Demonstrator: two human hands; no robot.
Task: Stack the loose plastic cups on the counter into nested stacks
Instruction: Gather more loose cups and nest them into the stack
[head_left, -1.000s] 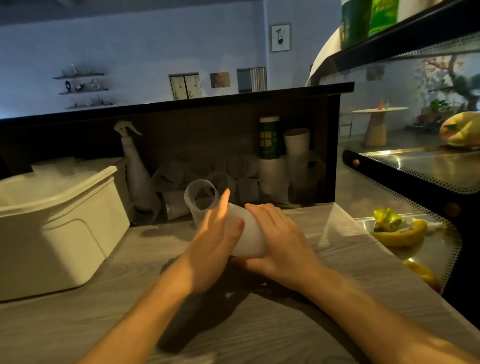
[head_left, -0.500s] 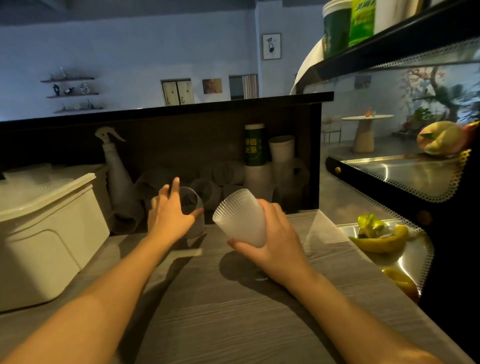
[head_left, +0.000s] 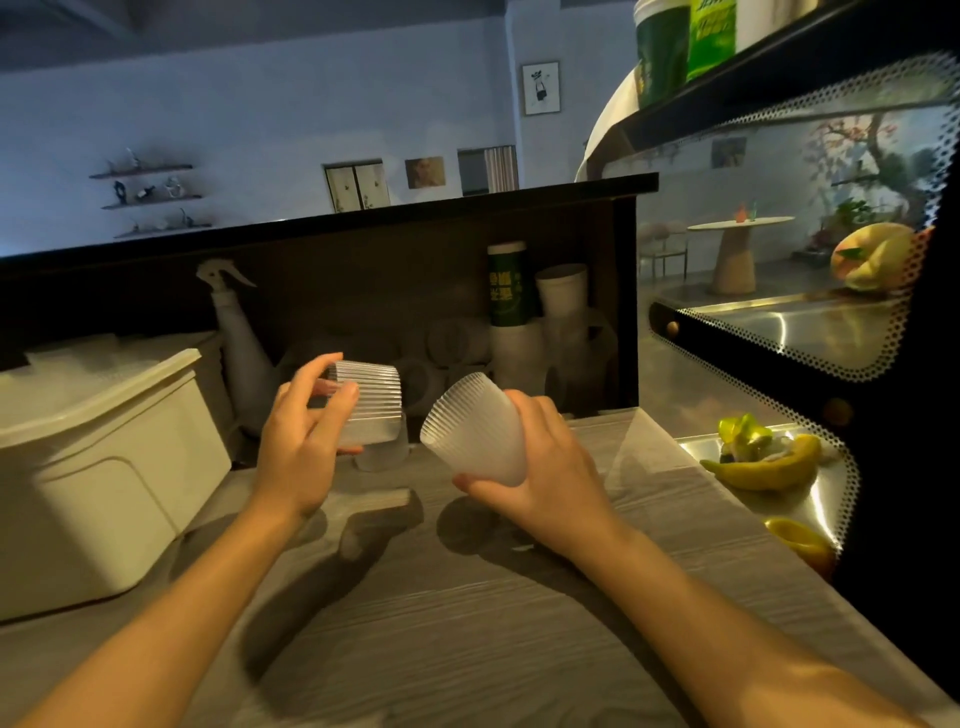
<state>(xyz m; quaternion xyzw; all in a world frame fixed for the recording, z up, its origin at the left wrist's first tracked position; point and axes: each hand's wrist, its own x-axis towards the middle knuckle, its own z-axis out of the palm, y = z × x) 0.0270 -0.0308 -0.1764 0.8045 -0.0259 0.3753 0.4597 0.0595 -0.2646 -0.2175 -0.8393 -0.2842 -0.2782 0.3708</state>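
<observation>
My right hand (head_left: 540, 467) grips a ribbed translucent plastic cup (head_left: 475, 428) above the wooden counter (head_left: 467, 597), its mouth tilted up and to the left. My left hand (head_left: 301, 441) holds a second ribbed cup (head_left: 371, 402) a little to the left of it, thumb on the near side and fingers behind. The two cups are apart, a small gap between them. Several more loose translucent cups (head_left: 457, 338) lie on their sides in the dark at the back of the counter, hard to make out.
A cream plastic bin (head_left: 104, 467) stands at the left. A white spray bottle (head_left: 239, 338), a green can (head_left: 506, 286) and white paper cups (head_left: 563, 296) stand at the back. A glass display case (head_left: 779, 332) with bananas (head_left: 769, 467) borders the right.
My left hand has picked a ribbed cup up from the back of the counter and brought it toward the cup in my right hand. The right hand has stayed in place.
</observation>
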